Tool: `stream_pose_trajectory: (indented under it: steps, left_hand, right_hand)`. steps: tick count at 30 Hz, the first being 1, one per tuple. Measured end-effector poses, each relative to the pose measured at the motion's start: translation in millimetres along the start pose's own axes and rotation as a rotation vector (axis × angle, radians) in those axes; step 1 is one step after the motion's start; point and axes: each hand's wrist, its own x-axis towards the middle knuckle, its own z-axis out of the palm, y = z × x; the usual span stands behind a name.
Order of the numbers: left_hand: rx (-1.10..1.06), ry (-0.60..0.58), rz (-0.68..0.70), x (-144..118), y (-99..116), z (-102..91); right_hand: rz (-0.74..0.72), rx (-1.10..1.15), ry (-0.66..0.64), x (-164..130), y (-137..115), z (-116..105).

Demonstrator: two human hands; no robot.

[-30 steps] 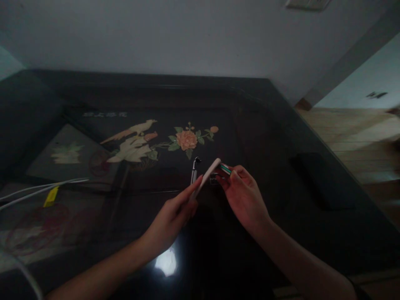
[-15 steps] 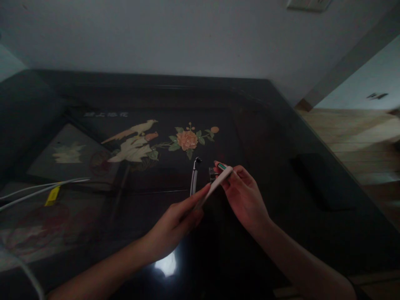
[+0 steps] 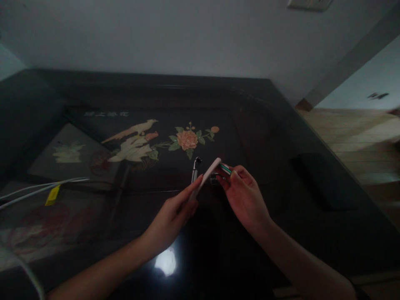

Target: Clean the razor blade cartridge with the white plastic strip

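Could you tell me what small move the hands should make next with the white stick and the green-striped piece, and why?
Probably bring the right hand a touch left so the green-striped piece meets the upper tip of the white stick. The left hand holds the stick angled up toward that piece, and the two ends sit close together but not clearly joined; the dim light hides the exact contact.
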Motion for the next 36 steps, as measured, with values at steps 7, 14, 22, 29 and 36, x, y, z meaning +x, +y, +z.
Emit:
stream_pose_trajectory:
  steps: [7, 14, 22, 29, 36]
  left_hand:
    - [0.036, -0.039, 0.028, -1.5, 0.0, 0.2]
    - [-0.02, -0.135, 0.059, -5.2, 4.1, 2.6]
    - [-0.129, -0.165, 0.043, -5.1, 6.6, 2.2]
    - [-0.065, -0.069, 0.005, -2.3, 4.5, 0.5]
    - [-0.016, 0.004, -0.01, -1.5, 3.8, 0.7]
  right_hand:
    - [0.001, -0.001, 0.005, 0.6, 0.4, 0.1]
    - [0.013, -0.033, 0.011, 0.5, 0.8, 0.4]
    - [0.023, -0.036, 0.002, -1.3, -2.2, 2.5]
    - [0.012, -0.01, 0.003, -0.7, 0.1, 1.7]
    - [0.005, -0.031, 0.012, -0.2, -2.6, 2.8]
